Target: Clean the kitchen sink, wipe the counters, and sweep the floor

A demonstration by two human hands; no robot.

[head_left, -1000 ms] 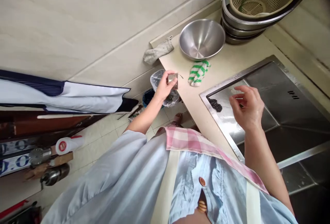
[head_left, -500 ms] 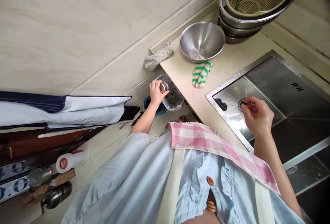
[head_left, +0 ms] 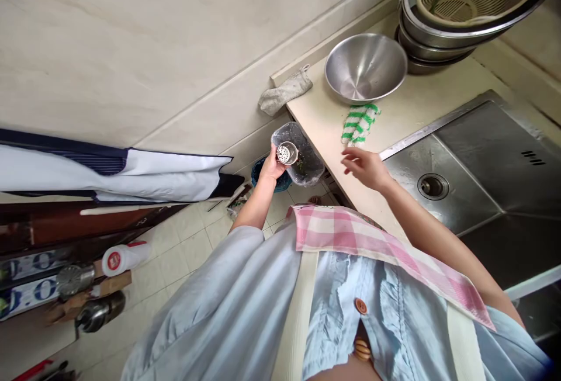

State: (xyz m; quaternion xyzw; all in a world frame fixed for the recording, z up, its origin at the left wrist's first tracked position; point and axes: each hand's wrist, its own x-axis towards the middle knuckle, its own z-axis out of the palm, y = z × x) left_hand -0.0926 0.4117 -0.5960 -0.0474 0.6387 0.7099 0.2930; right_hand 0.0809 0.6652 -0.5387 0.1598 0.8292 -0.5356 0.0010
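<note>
Gripping a sink strainer (head_left: 284,153) over a plastic-lined bin (head_left: 309,165), left hand (head_left: 270,168); right hand (head_left: 366,168) open above the counter (head_left: 326,121)

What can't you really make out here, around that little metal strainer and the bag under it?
Head view only:
- Bits inside the clear plastic bag: too small and blurred to identify.
- Underside of the metal sink strainer: hidden by the left hand.
- Blue container: mostly hidden by the bag.
</note>
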